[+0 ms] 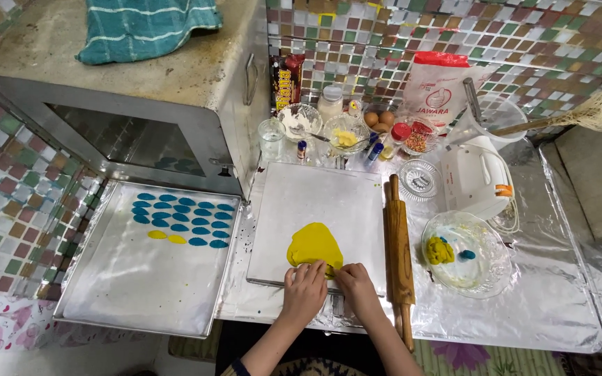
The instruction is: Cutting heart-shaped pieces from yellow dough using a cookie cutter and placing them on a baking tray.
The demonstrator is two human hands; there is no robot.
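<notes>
Yellow dough sheet [313, 245] under both hands, left [306, 290] and right [356, 285], fingers curled, pinching its near edge.

The board [318, 209] lies bare above the yellow dough [313, 245], open up to the crowded jars and bowls [346, 129] at the wall. A wooden rolling pin [398, 244] walls off its right edge, with the glass bowl [467, 254] and white hand mixer [479, 177] beyond. Left, the baking tray [134, 285] is free below its rows of blue dough pieces [182, 219]; the steel oven [127, 104] blocks the space above.
</notes>
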